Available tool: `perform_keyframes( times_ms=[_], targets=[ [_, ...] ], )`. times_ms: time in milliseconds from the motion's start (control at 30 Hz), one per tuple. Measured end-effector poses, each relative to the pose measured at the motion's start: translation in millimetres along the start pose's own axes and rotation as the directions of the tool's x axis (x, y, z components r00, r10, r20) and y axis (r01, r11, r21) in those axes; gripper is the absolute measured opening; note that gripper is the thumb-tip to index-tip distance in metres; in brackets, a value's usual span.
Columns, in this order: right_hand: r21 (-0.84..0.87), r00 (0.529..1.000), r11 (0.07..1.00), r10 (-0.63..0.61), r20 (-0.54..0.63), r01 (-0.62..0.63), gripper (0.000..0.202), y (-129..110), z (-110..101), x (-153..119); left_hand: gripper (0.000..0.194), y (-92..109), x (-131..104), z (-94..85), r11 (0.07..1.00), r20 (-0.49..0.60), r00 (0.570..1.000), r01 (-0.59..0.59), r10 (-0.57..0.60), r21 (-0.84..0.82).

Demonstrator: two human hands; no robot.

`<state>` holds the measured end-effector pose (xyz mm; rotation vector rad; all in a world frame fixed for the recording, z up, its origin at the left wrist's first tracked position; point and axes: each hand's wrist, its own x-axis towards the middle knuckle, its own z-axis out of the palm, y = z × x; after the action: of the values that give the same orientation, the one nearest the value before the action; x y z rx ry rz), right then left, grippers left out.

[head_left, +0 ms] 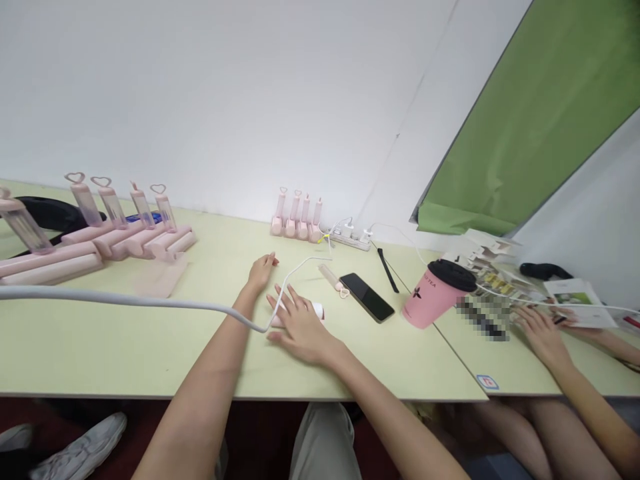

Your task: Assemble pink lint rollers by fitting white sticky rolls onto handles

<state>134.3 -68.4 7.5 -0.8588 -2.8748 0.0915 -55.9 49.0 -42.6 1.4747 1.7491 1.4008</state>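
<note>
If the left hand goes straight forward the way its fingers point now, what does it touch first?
Probably nothing soon: the left hand points up and slightly right over bare table. The row of pink devices by the wall stands near that line, though depth is unclear.

We seem to be in a small workroom or office used for assembling or testing products. We see long pale-green tables (125, 347) pushed against a bare white wall (200, 100), rows of identical pink handheld devices (297, 217) lined up, a power strip (350, 239) with chargers plugged in, and a green backdrop (540, 113) hanging nearby.
</note>
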Motion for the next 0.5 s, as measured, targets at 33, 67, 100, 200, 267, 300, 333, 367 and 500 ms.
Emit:
perform_keyframes(
  times_ms=[33,67,100,200,267,300,333,367,500],
  targets=[
    [-0.001,1.0,1.0,0.001,0.001,-0.001,0.064,-1,-1,-7,0.049,0,0,0.2,1.0,0.004,1.0,-0.008,0.008,0.003],
    [0.003,1.0,1.0,0.002,0.007,-0.002,0.063,-1,-2,-13,0.049,-1,0,0.6,1.0,0.007,1.0,-0.011,0.011,0.005],
    [0.01,1.0,1.0,0.001,0.017,-0.001,0.063,0,-4,-17,0.049,-2,1,1.2,1.0,0.009,1.0,-0.011,0.011,0.007],
    [0.037,0.999,0.999,0.001,0.049,-0.003,0.064,10,-8,-14,0.049,-4,2,3.1,1.0,0.015,1.0,0.001,-0.001,0.013],
    [0.066,0.997,0.997,0.021,0.072,-0.026,0.066,22,-8,1,0.049,-4,3,3.4,1.0,0.028,0.999,0.014,-0.014,-0.003],
    [0.084,0.996,0.995,0.038,0.086,-0.046,0.066,29,-7,11,0.049,-4,3,2.9,1.0,0.033,0.999,0.011,-0.011,-0.011],
    [0.102,0.993,0.992,0.059,0.101,-0.07,0.065,37,-6,24,0.048,-2,2,1.8,1.0,0.022,1.0,-0.01,0.01,-0.007],
    [0.115,0.99,0.989,0.083,0.115,-0.096,0.064,47,-5,37,0.047,-1,2,0.2,0.999,-0.016,0.999,-0.047,0.047,0.013],
    [0.099,0.962,0.965,0.227,0.15,-0.243,0.06,89,-6,86,0.038,7,-2,-10.0,0.971,-0.317,0.927,-0.146,0.202,0.191]
  ],
)
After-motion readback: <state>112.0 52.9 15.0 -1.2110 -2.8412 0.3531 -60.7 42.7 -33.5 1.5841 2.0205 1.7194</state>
